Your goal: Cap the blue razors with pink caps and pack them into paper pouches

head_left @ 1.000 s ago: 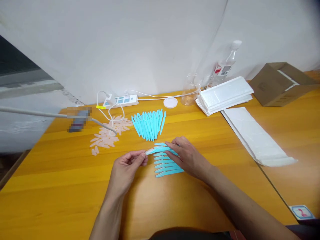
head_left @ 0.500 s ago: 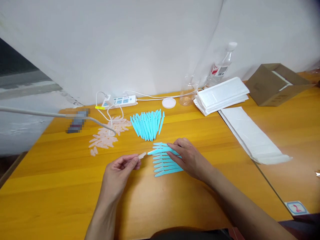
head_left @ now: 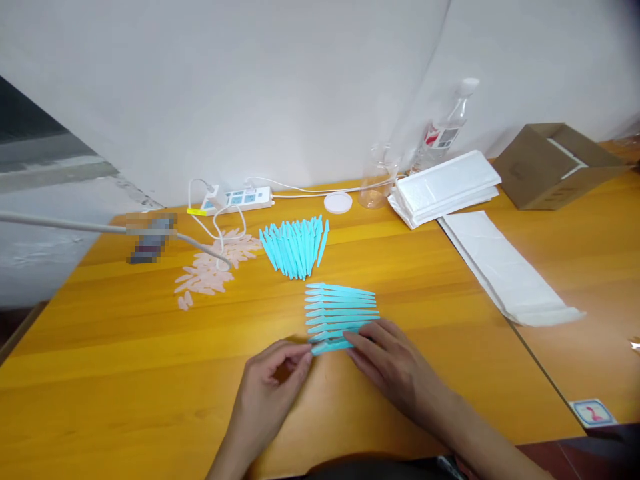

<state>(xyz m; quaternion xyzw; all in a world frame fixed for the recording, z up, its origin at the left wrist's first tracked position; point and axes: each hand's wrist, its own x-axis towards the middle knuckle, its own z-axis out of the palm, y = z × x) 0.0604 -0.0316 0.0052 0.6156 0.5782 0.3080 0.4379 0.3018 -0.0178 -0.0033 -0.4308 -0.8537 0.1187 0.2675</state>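
Note:
My left hand [head_left: 273, 380] and my right hand [head_left: 395, 363] meet at the lowest cyan plastic stick [head_left: 330, 347] of a neat row of cyan sticks [head_left: 340, 307] on the wooden table [head_left: 125, 360]. The left thumb and fingers pinch together at the stick's pale left tip. The right fingers close on its other end. Whether a small cap sits inside the left pinch is hidden. Farther back lie a fanned pile of cyan sticks [head_left: 295, 247] and a scatter of small translucent pink caps [head_left: 210, 270].
A white power strip [head_left: 247, 198] with cables, a round white lid [head_left: 339, 203], a clear cup [head_left: 375, 183] and a plastic bottle [head_left: 445, 133] stand along the wall. White packets [head_left: 445, 187], a long white sheet [head_left: 500, 267] and a cardboard box [head_left: 550, 167] lie at right.
Both hands have come down from the top of the row to its near end. The left hand, which held a pale cap apart from a stick, now pinches at the lowest stick's tip.

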